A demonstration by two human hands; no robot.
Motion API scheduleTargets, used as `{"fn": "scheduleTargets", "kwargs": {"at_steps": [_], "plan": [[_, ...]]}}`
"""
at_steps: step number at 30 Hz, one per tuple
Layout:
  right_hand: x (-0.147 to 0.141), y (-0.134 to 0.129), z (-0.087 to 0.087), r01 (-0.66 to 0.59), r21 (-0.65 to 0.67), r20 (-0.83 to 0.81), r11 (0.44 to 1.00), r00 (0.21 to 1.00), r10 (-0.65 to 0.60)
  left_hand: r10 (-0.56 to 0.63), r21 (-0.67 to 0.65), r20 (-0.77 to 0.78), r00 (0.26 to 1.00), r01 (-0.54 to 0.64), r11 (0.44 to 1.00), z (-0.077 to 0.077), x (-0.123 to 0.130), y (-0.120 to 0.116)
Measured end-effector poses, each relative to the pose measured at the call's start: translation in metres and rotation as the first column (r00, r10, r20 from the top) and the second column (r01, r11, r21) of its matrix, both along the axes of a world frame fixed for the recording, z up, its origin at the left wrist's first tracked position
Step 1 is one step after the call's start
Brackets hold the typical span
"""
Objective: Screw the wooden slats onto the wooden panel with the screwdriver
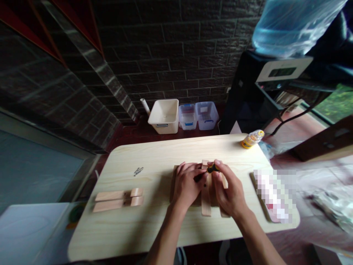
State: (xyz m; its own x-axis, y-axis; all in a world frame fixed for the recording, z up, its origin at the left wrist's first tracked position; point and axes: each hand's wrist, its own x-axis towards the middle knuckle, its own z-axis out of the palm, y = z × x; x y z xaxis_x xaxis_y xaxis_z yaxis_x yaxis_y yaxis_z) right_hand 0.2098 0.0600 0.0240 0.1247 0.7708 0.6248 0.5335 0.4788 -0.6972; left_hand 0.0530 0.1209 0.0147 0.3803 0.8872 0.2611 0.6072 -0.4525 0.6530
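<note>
My right hand is closed around a small screwdriver with a yellow and black handle, tilted toward my left fingers. My left hand lies over a wooden assembly, its thumb and index finger drawn together by the screwdriver's tip. What they pinch is hidden. Under my hands, a narrow wooden strip with a dark hole crosses the wooden base. Another wooden strip sits beneath my right hand, mostly covered.
Left on the table lie two wooden pieces with raised end blocks and several screws. A clear bottle with yellow ends stands at the back right, near a blurred-out flat item. Bins sit beyond the far edge.
</note>
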Motion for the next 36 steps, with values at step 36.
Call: {"fn": "scheduleTargets", "kwargs": {"at_steps": [36], "plan": [[0.0015, 0.0020, 0.0013, 0.126, 0.113, -0.002, 0.986, 0.992, -0.126, 0.008, -0.019, -0.033, 0.999, -0.008, 1.000, 0.0052, 0.0014, -0.0021]]}}
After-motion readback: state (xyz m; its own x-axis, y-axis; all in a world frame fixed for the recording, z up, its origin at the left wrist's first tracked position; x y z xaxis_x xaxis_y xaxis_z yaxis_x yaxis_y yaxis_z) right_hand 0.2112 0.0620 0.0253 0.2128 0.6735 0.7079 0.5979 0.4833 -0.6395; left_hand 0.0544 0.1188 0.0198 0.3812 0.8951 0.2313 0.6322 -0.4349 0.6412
